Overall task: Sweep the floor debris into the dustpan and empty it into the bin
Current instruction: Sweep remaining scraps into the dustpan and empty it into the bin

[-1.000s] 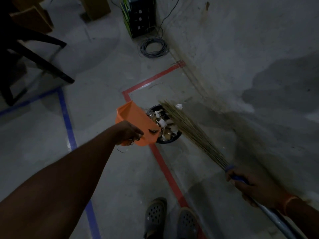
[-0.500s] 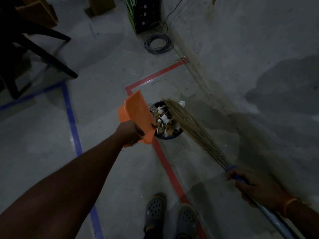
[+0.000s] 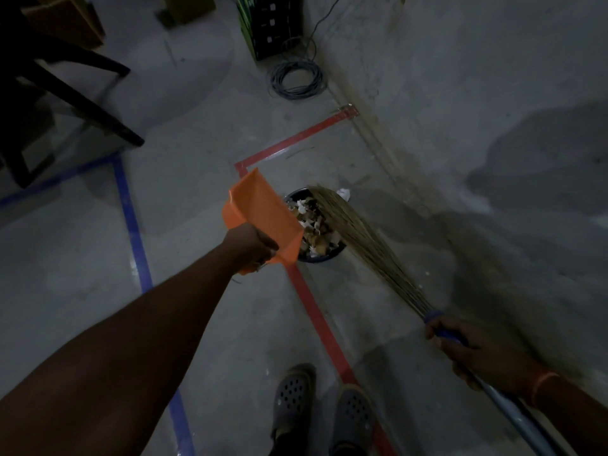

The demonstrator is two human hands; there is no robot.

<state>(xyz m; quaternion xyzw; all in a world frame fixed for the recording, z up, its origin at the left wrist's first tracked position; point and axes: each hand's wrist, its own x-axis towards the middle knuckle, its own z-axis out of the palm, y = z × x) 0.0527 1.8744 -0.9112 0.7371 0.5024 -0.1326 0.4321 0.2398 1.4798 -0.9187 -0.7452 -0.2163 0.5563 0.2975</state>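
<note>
Left arm stretched long from lower left of frame up toward centre, forearm bare, wrist bent. Left hand point(image 3: 251, 243) gripped the near end of the orange dustpan point(image 3: 263, 212), fingers curled round it; handle itself hidden under the hand. Dustpan was tipped on edge, open mouth turned right toward the bin point(image 3: 324, 256), its right edge over the bin's left rim. Pan's inner face looked bare, no scraps visible on it.

Right arm came in from lower right corner, orange band on the wrist. Right hand point(image 3: 460, 340) was closed round the broom point(image 3: 358, 238) at the blue collar, where the straw bundle meets the metal shaft. Shaft ran down past the wrist to the bottom right edge. Straw bristles angled up-left, tips lying across the top of the bin.

Bin was small, round, dark, at frame centre on the floor point(image 3: 184, 133), sitting on the red tape line point(image 3: 316, 311). It was full of debris point(image 3: 312, 225): white paper bits and brownish scraps, heaped to the rim. One white scrap point(image 3: 343, 193) lay at the bin's upper right rim; inside or outside, cannot tell.

Two grey perforated clogs point(image 3: 291, 399) at bottom centre, left of the red tape. Blue tape line point(image 3: 131, 218) in left half. Coiled cable point(image 3: 296, 79) and a dark box point(image 3: 273, 24) at top centre.
</note>
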